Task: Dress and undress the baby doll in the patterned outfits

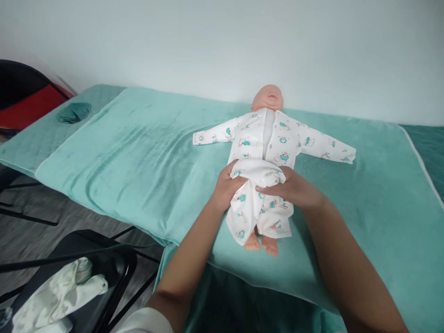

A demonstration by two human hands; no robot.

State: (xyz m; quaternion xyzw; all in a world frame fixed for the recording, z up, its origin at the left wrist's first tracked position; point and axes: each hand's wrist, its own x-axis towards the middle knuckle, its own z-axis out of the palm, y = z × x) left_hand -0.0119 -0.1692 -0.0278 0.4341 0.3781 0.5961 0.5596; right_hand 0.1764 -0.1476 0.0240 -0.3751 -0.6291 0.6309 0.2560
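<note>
A baby doll [268, 98] lies on its back on the green-covered bed, its head near the wall and its feet toward me. It wears a white printed jacket [282, 134] with sleeves spread wide and the front partly apart at the chest. White printed pants [258, 208] cover its legs, and the bare feet stick out below. My left hand [229, 185] grips the waistband on one side, thumb on top. On the other side my right hand [291, 187] grips the waistband the same way. The fingers under the cloth are hidden.
The massage bed [138, 152] has a face hole [73, 113] at its left end and stands against a white wall [194, 46]. At lower left, a black chair [114, 263] holds white clothing [62, 293]. Another chair [31, 99], black and red, stands beyond the bed's left end.
</note>
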